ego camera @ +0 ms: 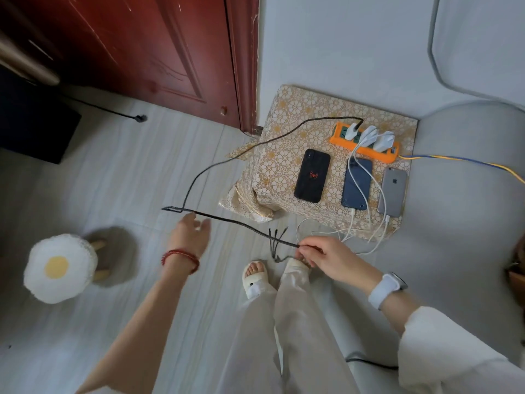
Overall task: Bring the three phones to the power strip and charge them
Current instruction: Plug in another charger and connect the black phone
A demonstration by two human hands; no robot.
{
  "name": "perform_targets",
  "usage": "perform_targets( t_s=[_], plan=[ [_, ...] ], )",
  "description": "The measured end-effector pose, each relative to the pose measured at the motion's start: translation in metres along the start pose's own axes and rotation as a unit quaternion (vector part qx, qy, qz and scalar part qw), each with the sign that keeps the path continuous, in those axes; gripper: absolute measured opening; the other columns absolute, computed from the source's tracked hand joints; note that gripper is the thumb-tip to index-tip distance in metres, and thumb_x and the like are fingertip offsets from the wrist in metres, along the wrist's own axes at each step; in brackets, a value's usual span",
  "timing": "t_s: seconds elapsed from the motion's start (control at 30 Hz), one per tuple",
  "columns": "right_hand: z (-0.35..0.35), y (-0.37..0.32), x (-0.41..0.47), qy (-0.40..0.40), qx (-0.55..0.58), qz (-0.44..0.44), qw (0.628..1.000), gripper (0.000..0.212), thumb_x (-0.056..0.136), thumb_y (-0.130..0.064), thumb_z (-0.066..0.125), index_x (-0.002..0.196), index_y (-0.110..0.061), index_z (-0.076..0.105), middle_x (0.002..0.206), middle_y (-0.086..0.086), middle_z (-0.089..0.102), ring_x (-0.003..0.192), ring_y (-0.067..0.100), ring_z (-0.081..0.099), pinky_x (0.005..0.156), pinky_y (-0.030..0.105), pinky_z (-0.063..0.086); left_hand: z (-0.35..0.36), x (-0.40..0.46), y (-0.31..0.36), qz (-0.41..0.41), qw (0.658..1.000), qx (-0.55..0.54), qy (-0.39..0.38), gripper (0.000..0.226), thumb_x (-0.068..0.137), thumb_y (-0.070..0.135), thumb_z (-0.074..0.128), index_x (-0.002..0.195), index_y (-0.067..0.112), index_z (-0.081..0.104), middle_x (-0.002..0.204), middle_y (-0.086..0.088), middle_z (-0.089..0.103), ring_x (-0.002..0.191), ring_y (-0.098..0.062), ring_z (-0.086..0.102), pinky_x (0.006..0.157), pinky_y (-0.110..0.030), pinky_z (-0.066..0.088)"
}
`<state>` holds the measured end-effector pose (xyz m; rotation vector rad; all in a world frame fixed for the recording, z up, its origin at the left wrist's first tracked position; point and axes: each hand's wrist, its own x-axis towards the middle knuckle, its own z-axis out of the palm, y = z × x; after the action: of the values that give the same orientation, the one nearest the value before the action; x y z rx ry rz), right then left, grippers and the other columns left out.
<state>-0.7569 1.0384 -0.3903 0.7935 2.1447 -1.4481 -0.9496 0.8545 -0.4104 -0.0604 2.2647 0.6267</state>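
Three phones lie face down on a small table with a gold floral cloth (287, 115): a black phone with a red spider mark (312, 175), a dark blue phone (356, 183) and a silver phone (392, 191). White cables run into the blue and silver phones from white chargers on the orange power strip (365, 144). A black braided cable (227, 163) leaves the strip's left charger and hangs over the floor. My right hand (331, 258) pinches it near its multi-plug end (275, 243). My left hand (189, 233) is open just beneath the cable, touching nothing.
A stool with a fried-egg cushion (58, 268) stands on the pale floor at the left. A red-brown door (147, 52) closes the back. A grey sofa (466, 172) lies to the right of the table. My legs and a slippered foot (255, 275) are below.
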Motion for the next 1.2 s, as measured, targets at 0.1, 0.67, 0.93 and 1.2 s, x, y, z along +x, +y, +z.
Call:
perform_targets(
  t_s=[0.1, 0.67, 0.93, 1.2],
  plan=[
    [0.012, -0.019, 0.009, -0.008, -0.019, -0.037, 0.999, 0.021, 0.091, -0.017, 0.049, 0.083, -0.015, 0.068, 0.050, -0.026, 0.057, 0.047, 0.001, 0.045, 0.053, 0.010, 0.038, 0.027, -0.026, 0.001, 0.275, 0.946, 0.170, 0.007, 0.052, 0.086, 0.024, 0.054, 0.133, 0.010, 0.039, 0.140, -0.014, 0.042, 0.131, -0.032, 0.035, 0.106, -0.044, 0.034],
    [-0.009, -0.017, -0.005, 0.052, -0.044, -0.058, 0.996, 0.019, 0.090, -0.016, 0.052, 0.089, -0.010, 0.070, 0.078, 0.007, 0.071, 0.066, 0.021, 0.061, 0.063, 0.027, 0.043, 0.045, -0.040, 0.004, 0.401, 0.899, 0.169, -0.049, 0.031, 0.089, 0.020, 0.051, 0.120, 0.015, 0.055, 0.097, -0.004, 0.071, 0.097, -0.018, 0.064, 0.112, -0.049, 0.023],
    [-0.031, 0.015, -0.015, 0.013, -0.052, -0.005, 0.999, 0.014, 0.089, -0.022, 0.054, 0.075, -0.023, 0.059, 0.068, -0.005, 0.058, 0.062, 0.013, 0.051, 0.059, 0.022, 0.037, 0.014, -0.016, -0.015, 0.208, 0.967, 0.071, 0.127, 0.022, 0.087, 0.008, 0.045, 0.094, 0.015, 0.064, 0.079, -0.017, 0.070, 0.075, -0.038, 0.063, 0.067, -0.041, 0.049],
    [-0.019, 0.019, -0.015, 0.006, -0.051, -0.034, 0.998, 0.018, 0.091, -0.018, 0.050, 0.087, -0.021, 0.067, 0.072, -0.008, 0.065, 0.059, 0.008, 0.056, 0.059, 0.029, 0.038, 0.044, -0.028, -0.012, 0.319, 0.935, 0.128, -0.083, 0.036, 0.085, 0.022, 0.056, 0.121, 0.018, 0.052, 0.103, -0.004, 0.066, 0.093, -0.020, 0.063, 0.099, -0.043, 0.040]
  ],
)
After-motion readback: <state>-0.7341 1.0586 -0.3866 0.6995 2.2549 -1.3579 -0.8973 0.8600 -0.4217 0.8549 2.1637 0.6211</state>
